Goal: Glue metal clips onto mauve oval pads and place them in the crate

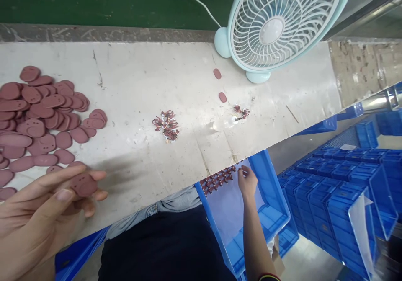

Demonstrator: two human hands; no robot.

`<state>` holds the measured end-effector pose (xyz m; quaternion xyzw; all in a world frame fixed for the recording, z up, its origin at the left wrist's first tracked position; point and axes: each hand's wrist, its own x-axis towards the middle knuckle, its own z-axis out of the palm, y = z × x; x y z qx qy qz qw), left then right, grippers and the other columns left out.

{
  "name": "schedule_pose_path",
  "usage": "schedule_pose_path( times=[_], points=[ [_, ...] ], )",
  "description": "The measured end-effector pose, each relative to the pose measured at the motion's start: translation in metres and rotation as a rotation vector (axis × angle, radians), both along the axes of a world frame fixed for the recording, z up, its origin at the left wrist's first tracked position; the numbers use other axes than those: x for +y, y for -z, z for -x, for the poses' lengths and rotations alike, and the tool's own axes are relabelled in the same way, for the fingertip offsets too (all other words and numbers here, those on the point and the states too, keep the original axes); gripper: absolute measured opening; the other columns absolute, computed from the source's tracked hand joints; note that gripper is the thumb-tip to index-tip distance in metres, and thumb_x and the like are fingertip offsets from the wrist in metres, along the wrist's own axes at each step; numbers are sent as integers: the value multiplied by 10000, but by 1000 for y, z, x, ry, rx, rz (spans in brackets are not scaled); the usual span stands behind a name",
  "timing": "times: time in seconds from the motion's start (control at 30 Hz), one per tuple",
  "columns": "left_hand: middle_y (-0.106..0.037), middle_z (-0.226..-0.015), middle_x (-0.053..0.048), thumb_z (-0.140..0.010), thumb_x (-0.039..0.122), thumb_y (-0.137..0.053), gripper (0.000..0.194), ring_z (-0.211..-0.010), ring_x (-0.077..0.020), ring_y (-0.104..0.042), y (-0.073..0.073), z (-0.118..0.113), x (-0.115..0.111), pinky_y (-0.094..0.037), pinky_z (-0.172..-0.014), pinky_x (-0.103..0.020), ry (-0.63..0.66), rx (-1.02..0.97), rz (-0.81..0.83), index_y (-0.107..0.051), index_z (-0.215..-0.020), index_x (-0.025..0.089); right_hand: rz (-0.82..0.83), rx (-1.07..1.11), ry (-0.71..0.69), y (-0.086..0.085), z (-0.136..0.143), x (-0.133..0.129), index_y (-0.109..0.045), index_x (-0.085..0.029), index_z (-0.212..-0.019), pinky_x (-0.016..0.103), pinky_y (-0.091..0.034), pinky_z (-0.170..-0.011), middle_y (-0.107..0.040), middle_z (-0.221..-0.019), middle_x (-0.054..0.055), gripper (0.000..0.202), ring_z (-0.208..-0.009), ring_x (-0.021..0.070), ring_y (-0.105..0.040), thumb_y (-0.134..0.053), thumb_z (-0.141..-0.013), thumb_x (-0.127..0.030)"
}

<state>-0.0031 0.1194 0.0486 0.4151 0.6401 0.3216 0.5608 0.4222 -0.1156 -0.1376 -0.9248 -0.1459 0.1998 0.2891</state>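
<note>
My left hand [47, 214], at the lower left over the table edge, is closed on a reddish-brown oval piece [84, 184] with small holes, held between thumb and fingers. Beside it spreads a pile of similar oval pieces [40, 109]. My right hand [247, 181] reaches into a blue bin [284, 220], its fingers pinched together; whatever they hold is too small to make out. Just left of these fingers, rows of small dark-red parts [216, 181] lie on a pale sheet [224, 214] in the bin.
On the white table [132, 76] lie a cluster of small brown-and-white parts [166, 126], a translucent bottle [223, 123] and two single ovals [217, 73]. A light-blue fan [271, 29] stands at the back. Stacked blue crates [339, 205] fill the right side.
</note>
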Motion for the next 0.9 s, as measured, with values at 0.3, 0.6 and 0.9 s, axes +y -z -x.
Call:
schedule_pose_path(
  times=[0.3, 0.6, 0.9],
  points=[
    [-810, -1036, -111, -768, 312, -832, 219, -641, -209, -737, 13, -27, -26, -511, -399, -198, 9, -569, 336, -805, -978, 256, -634, 700, -32, -129, 92, 117, -685, -187, -994, 177, -234, -245, -473, -630, -46, 652, -414, 87, -348, -321, -955, -727],
    [-803, -1101, -117, -890, 248, -728, 149, -917, -243, -789, 18, -53, -40, -564, -540, -149, 46, -971, 401, -770, -1031, 228, -1115, 1861, -33, -141, 103, 223, -631, -149, -1090, 38, -416, -379, -584, -713, -62, 358, -490, 14, -505, -571, -983, -485],
    [-784, -1189, -93, -874, 231, -757, 224, -972, -206, -774, 20, -60, -43, -619, -772, -206, -68, -965, 418, -779, -1096, 214, -896, 820, -371, -182, 208, 166, -660, -265, -1108, 315, -546, -415, -672, -691, -7, 279, -493, 192, -648, -644, -920, -472]
  ],
)
